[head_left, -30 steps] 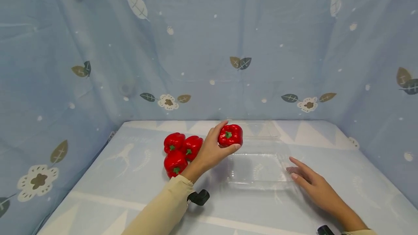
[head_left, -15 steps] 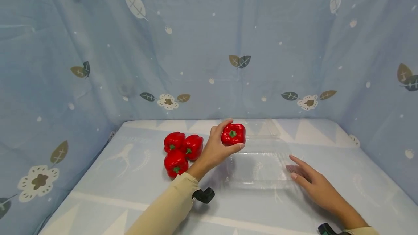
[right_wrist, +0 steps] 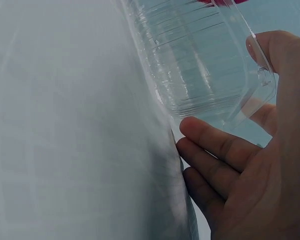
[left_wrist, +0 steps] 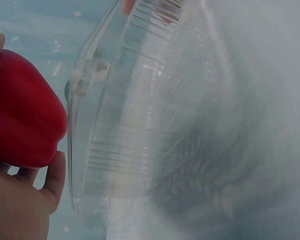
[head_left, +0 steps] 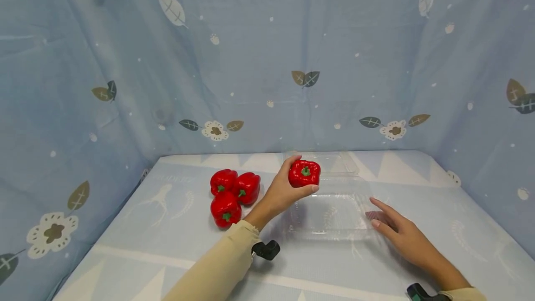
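My left hand point(head_left: 284, 189) grips a glossy red bell pepper point(head_left: 304, 173) between thumb and fingers, its green stem facing me. It holds the pepper above the back left part of a clear plastic container point(head_left: 326, 215). In the left wrist view the pepper point(left_wrist: 25, 115) appears beside the container's clear wall point(left_wrist: 115, 135). My right hand point(head_left: 399, 233) is at the container's right side, fingers loosely extended. The right wrist view has fingertips around the container's end point(right_wrist: 199, 65), one overlapping its rim.
Three more red bell peppers point(head_left: 226, 208) sit clustered on the table left of the container. Behind it lies another clear plastic piece, flat like a lid point(head_left: 334, 164). A blue patterned curtain point(head_left: 267, 59) encloses the back and sides of the table point(head_left: 138, 236).
My left hand has carried the bell pepper a little to the right, further over the container. The right hand has stayed nearly still at the container's side.
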`<action>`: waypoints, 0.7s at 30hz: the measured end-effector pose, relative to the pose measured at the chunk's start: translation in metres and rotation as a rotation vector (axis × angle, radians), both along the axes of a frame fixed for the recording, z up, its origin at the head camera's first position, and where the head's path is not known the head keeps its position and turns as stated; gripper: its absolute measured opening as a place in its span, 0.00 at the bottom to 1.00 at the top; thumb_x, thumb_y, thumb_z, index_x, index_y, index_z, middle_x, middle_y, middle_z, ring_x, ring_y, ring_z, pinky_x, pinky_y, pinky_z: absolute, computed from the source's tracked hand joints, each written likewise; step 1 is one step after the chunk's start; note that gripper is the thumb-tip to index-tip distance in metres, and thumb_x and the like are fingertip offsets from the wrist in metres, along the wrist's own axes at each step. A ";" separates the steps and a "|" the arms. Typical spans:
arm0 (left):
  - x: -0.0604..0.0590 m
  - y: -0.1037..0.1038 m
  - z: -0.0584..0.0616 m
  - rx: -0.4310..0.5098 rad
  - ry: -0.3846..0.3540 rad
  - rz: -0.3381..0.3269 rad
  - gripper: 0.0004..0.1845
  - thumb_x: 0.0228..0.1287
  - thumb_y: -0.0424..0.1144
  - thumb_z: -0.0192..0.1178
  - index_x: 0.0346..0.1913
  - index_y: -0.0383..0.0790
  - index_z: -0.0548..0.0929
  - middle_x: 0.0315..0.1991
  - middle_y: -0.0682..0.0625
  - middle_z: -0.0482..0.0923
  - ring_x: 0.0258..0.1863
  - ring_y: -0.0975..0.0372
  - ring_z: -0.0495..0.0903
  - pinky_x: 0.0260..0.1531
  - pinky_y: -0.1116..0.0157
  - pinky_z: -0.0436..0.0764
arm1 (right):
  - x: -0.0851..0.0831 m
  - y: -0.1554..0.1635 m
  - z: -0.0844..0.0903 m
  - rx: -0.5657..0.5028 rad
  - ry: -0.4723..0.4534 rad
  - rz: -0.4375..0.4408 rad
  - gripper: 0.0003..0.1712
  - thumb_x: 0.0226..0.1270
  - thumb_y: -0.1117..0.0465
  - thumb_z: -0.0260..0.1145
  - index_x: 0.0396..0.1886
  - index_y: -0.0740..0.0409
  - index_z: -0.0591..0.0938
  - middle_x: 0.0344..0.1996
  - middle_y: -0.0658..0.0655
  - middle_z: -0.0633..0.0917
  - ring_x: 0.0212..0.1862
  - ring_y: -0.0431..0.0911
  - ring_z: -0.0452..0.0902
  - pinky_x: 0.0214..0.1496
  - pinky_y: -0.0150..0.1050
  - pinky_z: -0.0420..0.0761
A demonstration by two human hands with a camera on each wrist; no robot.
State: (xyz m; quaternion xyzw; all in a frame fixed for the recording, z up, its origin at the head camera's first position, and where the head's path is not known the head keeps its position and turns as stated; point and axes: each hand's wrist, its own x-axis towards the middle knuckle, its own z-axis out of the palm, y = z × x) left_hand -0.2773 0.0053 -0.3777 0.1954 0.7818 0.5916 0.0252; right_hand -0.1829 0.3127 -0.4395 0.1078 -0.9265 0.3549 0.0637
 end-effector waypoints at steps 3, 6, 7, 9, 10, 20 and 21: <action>0.001 0.002 0.001 0.001 -0.011 0.007 0.44 0.46 0.54 0.73 0.67 0.65 0.61 0.59 0.56 0.68 0.57 0.56 0.70 0.44 0.58 0.81 | -0.001 -0.001 0.000 0.006 0.005 0.004 0.33 0.72 0.46 0.55 0.73 0.34 0.57 0.55 0.51 0.80 0.57 0.39 0.74 0.50 0.29 0.75; 0.001 0.005 0.001 -0.005 -0.004 0.006 0.43 0.46 0.53 0.73 0.67 0.62 0.62 0.58 0.56 0.69 0.57 0.56 0.70 0.44 0.58 0.81 | -0.001 -0.001 0.001 0.017 0.009 0.001 0.32 0.72 0.46 0.55 0.73 0.34 0.57 0.55 0.50 0.81 0.57 0.40 0.74 0.51 0.29 0.75; 0.001 0.006 0.001 -0.007 0.001 0.003 0.43 0.46 0.54 0.73 0.67 0.62 0.63 0.59 0.56 0.69 0.57 0.56 0.70 0.44 0.58 0.81 | -0.001 -0.002 0.001 0.021 0.010 -0.003 0.32 0.72 0.46 0.55 0.73 0.34 0.57 0.54 0.50 0.81 0.57 0.41 0.74 0.51 0.30 0.75; 0.000 0.007 0.000 -0.013 0.015 -0.004 0.44 0.46 0.54 0.73 0.67 0.62 0.62 0.59 0.56 0.69 0.57 0.57 0.70 0.44 0.59 0.81 | -0.001 -0.002 0.001 0.026 0.007 -0.008 0.33 0.72 0.46 0.55 0.73 0.35 0.57 0.54 0.50 0.81 0.57 0.42 0.75 0.52 0.33 0.76; -0.001 0.008 -0.001 -0.018 0.019 -0.004 0.44 0.46 0.54 0.73 0.67 0.63 0.63 0.59 0.57 0.69 0.57 0.57 0.70 0.44 0.59 0.81 | -0.001 -0.002 0.000 0.028 0.006 -0.011 0.33 0.72 0.45 0.54 0.73 0.36 0.57 0.54 0.50 0.81 0.57 0.43 0.75 0.52 0.36 0.76; -0.006 0.011 0.002 -0.114 -0.004 -0.052 0.41 0.52 0.59 0.68 0.67 0.61 0.61 0.59 0.56 0.68 0.58 0.56 0.69 0.42 0.60 0.82 | 0.001 -0.002 0.001 0.022 -0.022 -0.024 0.34 0.72 0.44 0.54 0.74 0.42 0.58 0.56 0.52 0.80 0.59 0.49 0.73 0.51 0.35 0.76; -0.007 0.011 0.003 -0.119 -0.012 -0.057 0.41 0.52 0.59 0.67 0.67 0.60 0.61 0.59 0.57 0.68 0.58 0.56 0.68 0.42 0.60 0.82 | 0.001 -0.002 0.001 0.021 -0.025 -0.025 0.34 0.72 0.44 0.54 0.74 0.43 0.58 0.56 0.53 0.80 0.59 0.50 0.73 0.51 0.35 0.77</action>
